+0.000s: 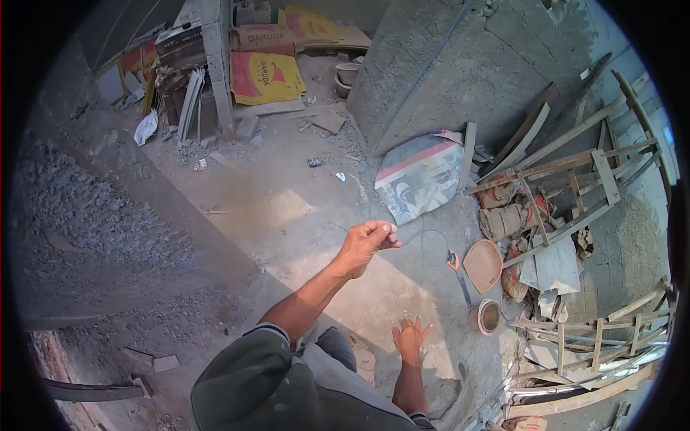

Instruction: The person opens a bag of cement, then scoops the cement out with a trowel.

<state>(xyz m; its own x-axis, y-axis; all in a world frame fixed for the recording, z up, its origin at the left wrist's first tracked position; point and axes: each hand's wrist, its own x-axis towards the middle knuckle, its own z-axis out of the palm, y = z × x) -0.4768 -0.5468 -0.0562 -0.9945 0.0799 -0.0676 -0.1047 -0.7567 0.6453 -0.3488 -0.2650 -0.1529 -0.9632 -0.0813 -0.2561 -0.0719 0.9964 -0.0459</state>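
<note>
My left hand (370,243) is raised in front of me, thumb and fingers pinched together. A thin dark wire (424,231) curves away to the right from those fingertips; its end in the fingers is hidden. Lower down, my right hand (411,337) hangs with its fingers spread and nothing in it. Beyond my left hand a flattened printed sack (420,176) lies on the floor. To the right rest a handsaw (453,260) with an orange and black handle, a shallow tan basin (483,266) and a small bucket (486,316).
Wooden frames and curved boards (568,179) lean along the right wall above filled sacks (503,221). A rough concrete mass (115,223) rises on the left. Yellow printed cartons (267,79) lie at the back beside a concrete post (218,79). A can (315,162) and rubble litter the floor.
</note>
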